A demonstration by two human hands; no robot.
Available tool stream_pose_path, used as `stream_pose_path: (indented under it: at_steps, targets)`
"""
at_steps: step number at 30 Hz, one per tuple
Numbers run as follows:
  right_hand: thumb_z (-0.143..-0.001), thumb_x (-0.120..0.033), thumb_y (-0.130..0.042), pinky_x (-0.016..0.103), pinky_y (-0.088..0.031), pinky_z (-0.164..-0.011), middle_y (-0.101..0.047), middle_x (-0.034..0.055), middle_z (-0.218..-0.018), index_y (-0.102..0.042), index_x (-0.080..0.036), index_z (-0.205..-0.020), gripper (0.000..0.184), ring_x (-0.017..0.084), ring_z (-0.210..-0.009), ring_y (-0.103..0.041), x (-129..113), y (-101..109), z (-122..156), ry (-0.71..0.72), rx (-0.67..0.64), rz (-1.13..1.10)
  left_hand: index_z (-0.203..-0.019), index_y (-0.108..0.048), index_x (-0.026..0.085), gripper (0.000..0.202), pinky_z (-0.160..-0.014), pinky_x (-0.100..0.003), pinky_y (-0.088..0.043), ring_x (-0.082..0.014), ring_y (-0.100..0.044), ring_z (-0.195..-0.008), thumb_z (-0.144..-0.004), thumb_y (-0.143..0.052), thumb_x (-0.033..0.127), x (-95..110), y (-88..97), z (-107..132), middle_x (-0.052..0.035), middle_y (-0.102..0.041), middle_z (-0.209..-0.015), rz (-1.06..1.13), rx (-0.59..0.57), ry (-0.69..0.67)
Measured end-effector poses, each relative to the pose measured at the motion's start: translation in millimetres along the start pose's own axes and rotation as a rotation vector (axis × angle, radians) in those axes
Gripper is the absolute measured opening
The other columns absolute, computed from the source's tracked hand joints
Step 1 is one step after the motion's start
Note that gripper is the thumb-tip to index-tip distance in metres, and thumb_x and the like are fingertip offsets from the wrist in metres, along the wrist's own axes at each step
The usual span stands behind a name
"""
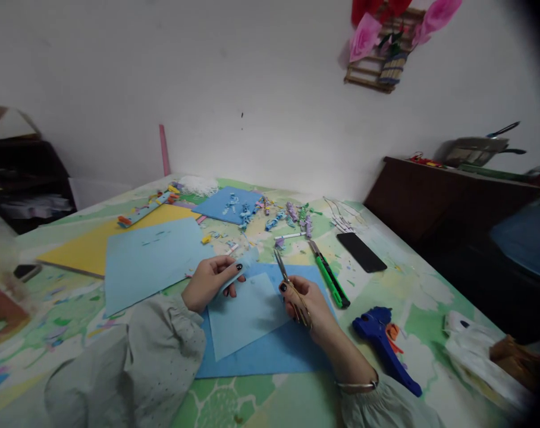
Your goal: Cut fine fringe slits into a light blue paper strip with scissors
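My left hand (210,282) pinches a narrow strip of light blue foam (242,265) above the table. My right hand (306,306) is closed round the handles of a pair of scissors (288,284), whose blades point up and away, just right of the strip. Under both hands lies a light blue sheet (247,315) on top of a darker blue sheet (270,353).
A green utility knife (330,276), a black phone (361,252) and a blue glue gun (383,342) lie to the right. Large light blue (149,258) and yellow (85,246) sheets lie to the left. Curled paper scraps (274,217) are scattered at the back. A dark cabinet (443,202) stands right.
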State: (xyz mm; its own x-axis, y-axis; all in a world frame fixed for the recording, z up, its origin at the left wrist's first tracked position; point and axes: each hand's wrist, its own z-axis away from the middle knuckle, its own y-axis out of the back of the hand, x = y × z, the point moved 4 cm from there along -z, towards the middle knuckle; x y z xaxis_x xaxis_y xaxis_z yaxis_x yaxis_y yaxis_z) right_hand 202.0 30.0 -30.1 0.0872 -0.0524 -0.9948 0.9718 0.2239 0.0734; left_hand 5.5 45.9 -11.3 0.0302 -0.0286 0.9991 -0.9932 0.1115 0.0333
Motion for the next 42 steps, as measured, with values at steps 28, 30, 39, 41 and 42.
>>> stream_pose_path:
  at_steps: [28,30,39,41,42]
  targets:
    - [-0.058,-0.046,-0.074,0.014,-0.025,-0.031,-0.045,-0.0057,-0.043,-0.054,-0.012,-0.064,0.040,0.004,-0.034,-0.037,-2.6,-32.0,21.3,-0.093,-0.244,-0.070,-0.071,-0.054,0.014,0.015,-0.047,-0.019,-0.043,-0.0089,-0.055,-0.046,-0.079,-0.057,0.026,27.1,-13.1,17.4,0.0016,-0.062,-0.053,0.038,-0.125,0.001]
    - [-0.055,-0.045,-0.077,0.014,-0.024,-0.032,-0.042,-0.0071,-0.043,-0.053,-0.012,-0.062,0.041,0.003,-0.034,-0.036,-2.6,-35.4,22.7,-0.110,-0.232,-0.123,-0.070,-0.053,0.015,0.015,-0.047,-0.019,-0.043,-0.0087,-0.055,-0.046,-0.080,-0.056,0.026,26.8,-13.8,18.3,0.0022,-0.062,-0.053,0.035,-0.133,0.012]
    - [-0.058,-0.052,-0.071,0.015,-0.024,-0.033,-0.043,-0.0052,-0.046,-0.053,-0.011,-0.063,0.045,0.003,-0.036,-0.034,-3.3,-42.8,23.8,-0.102,-0.220,-0.149,-0.068,-0.055,0.016,0.014,-0.051,-0.019,-0.044,-0.0083,-0.053,-0.046,-0.079,-0.056,0.025,22.0,-12.7,18.4,0.0019,-0.064,-0.055,-0.049,-0.120,0.051]
    - [-0.059,-0.051,-0.071,0.015,-0.024,-0.034,-0.042,-0.0051,-0.046,-0.053,-0.011,-0.062,0.044,0.003,-0.038,-0.034,-3.4,-44.5,24.0,-0.085,-0.225,-0.147,-0.067,-0.056,0.016,0.014,-0.051,-0.019,-0.044,-0.0083,-0.052,-0.046,-0.078,-0.056,0.024,23.6,-12.6,19.4,0.0017,-0.065,-0.056,-0.073,-0.108,0.052]
    - [-0.060,-0.051,-0.071,0.015,-0.023,-0.034,-0.042,-0.0053,-0.046,-0.052,-0.011,-0.061,0.044,0.003,-0.038,-0.033,-3.4,-45.2,24.0,-0.084,-0.220,-0.150,-0.066,-0.056,0.016,0.015,-0.051,-0.019,-0.044,-0.0084,-0.052,-0.047,-0.078,-0.056,0.024,24.2,-12.8,20.1,0.0016,-0.065,-0.056,-0.087,-0.100,0.059]
